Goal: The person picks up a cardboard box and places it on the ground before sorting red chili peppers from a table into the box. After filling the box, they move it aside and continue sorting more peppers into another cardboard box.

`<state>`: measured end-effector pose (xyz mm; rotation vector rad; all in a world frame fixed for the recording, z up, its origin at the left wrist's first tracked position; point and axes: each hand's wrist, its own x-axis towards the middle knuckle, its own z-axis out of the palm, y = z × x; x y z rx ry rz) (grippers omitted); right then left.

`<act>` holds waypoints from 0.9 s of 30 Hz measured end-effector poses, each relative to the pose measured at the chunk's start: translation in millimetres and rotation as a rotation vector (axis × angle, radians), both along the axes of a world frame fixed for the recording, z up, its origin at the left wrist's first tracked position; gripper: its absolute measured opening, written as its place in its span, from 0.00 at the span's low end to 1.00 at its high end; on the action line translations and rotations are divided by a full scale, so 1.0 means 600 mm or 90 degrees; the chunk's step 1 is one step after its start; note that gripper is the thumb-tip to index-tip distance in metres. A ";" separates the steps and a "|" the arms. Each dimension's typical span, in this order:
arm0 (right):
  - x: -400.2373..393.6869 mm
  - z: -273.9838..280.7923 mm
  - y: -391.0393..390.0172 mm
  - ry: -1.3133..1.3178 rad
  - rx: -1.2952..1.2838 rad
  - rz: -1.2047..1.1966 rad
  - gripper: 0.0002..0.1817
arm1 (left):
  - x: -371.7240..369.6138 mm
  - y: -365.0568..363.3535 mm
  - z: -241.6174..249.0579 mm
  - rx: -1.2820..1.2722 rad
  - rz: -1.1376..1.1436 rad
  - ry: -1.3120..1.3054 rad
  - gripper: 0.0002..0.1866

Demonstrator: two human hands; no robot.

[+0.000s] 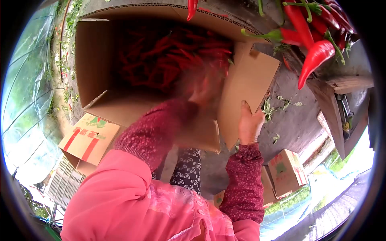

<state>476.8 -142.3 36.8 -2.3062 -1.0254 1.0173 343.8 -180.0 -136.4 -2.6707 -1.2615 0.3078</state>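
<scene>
A large cardboard box [94, 60] stands open in front of me, with a heap of red chili peppers [161, 60] inside. My left hand [203, 86] reaches in over the peppers at the box's near right corner; motion smears its fingers, and I cannot tell whether it holds any. At the right side, my right hand [251, 124] grips the edge of a cardboard flap [249, 72], thumb on its upper face and fingers hidden behind it. The flap is folded outward from the box. Both forearms wear dark red patterned sleeve covers.
More red peppers with green stems [309, 40] lie close by at the upper right, above a wooden edge [350, 83]. Printed cartons stand at left [86, 138] and lower right [285, 170]. A white plastic crate [66, 180] sits at lower left. Leaves [271, 108] litter the ground.
</scene>
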 end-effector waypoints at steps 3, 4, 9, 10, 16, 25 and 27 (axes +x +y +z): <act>0.005 -0.008 -0.005 0.013 0.010 -0.004 0.13 | -0.033 0.005 0.032 -0.629 0.081 -0.372 0.26; 0.006 -0.009 -0.006 0.012 -0.003 -0.005 0.14 | -0.044 0.018 0.047 -0.677 0.105 -0.362 0.26; 0.016 -0.026 -0.015 -0.054 -0.021 0.045 0.15 | -0.057 0.031 0.069 -0.656 0.127 -0.360 0.23; 0.022 -0.036 -0.023 -0.090 -0.036 0.057 0.15 | -0.052 0.035 0.077 -0.645 0.128 -0.364 0.22; 0.011 -0.019 -0.011 -0.105 0.002 0.061 0.15 | -0.046 0.080 0.153 -0.546 0.069 -0.393 0.18; -0.013 0.005 -0.001 -0.151 -0.082 0.084 0.14 | -0.031 0.286 0.539 0.075 -0.131 -0.511 0.32; -0.005 0.008 0.001 -0.146 -0.085 0.077 0.14 | -0.014 0.323 0.543 0.083 -0.144 -0.453 0.36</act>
